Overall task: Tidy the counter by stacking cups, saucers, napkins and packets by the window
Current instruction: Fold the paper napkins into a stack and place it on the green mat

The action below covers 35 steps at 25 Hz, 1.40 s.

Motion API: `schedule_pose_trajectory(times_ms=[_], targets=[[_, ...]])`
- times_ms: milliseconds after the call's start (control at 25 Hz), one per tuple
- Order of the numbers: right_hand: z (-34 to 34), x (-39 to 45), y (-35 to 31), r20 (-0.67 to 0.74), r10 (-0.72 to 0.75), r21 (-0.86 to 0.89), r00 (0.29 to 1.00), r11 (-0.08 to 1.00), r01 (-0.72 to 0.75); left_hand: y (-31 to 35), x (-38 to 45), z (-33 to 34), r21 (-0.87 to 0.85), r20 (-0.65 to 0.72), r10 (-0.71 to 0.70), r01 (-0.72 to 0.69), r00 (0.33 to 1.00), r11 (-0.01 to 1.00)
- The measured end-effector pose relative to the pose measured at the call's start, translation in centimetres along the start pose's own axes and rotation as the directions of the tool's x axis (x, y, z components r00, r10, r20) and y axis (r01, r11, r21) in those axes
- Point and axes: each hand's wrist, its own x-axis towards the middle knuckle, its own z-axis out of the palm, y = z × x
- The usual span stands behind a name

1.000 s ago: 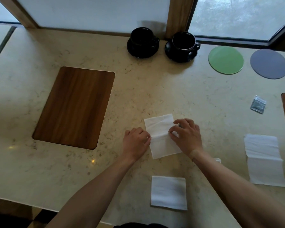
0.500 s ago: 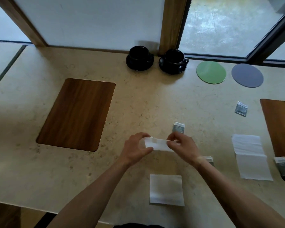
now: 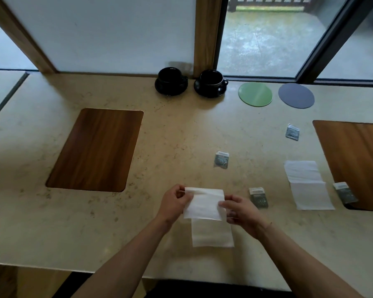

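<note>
Since 0.5 s ago the folded napkin [image 3: 204, 204] has opened from a thin strip into a wider rectangle held up betw. both hands, now over the second napkin [image 3: 212, 235] lying flat near the counter's front edge. Going L to R: wooden inlay [image 3: 95, 149] set in the counter [image 3: 41, 222], untouched; left hand [image 3: 174, 203] pinches the napkin's left edge, thumb and fingers closed on the paper near the top corner; right hand [image 3: 238, 209] pinches the right edge lower down, fingers pressed together on it. Behind, by the window, two black cups on saucers [image 3: 171, 83] [image 3: 211, 83] sit side by side, then a green coaster [image 3: 255, 94] and a grey coaster [image 3: 296, 95]. Packets lie scattered: one [image 3: 221, 159] mid-counter, one [image 3: 258, 197] just beside the right hand, one [image 3: 292, 132] further back, one [image 3: 345, 192] on the edge of the right inlay. A third napkin [image 3: 308, 186], part unfolded, lies near it. Judgement: napkin is very light, limp paper, prob. tears or creases easily and won't hold shape; best taken w/ light pinches at opposite edges or corners, as now, then lowered square onto the one below.
</note>
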Motion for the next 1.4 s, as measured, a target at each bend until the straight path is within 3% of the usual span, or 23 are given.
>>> schedule_pose_trajectory(times_ms=[120,400,600,800,1400], targets=[[-0.4,-0.7,2.0,0.007,0.024,-0.017,1.000,1.000,-0.024,-1.8,-1.5,0.4,0.014,-0.017,-0.054,0.054,0.998,0.998],[-0.6,-1.7,5.2,-0.108,-0.100,-0.324,0.989,0.944,0.060,-4.3,-3.8,0.7,0.120,0.050,-0.148,0.141,0.988,0.983],[-1.1,-1.5,6.2,-0.211,-0.197,-0.462,0.957,0.883,0.080,-5.2,-3.9,1.2,0.309,0.019,-0.089,0.079,0.996,0.948],[-1.4,-1.5,5.8,-0.219,-0.252,-0.588,0.943,0.805,0.078,-5.0,-3.4,1.5,0.410,0.038,-0.036,0.017,0.999,0.912],[-1.6,-1.3,5.9,-0.241,-0.251,-0.662,0.938,0.749,0.030,-5.5,-3.1,1.8,0.546,0.037,0.046,-0.059,0.998,0.836]])
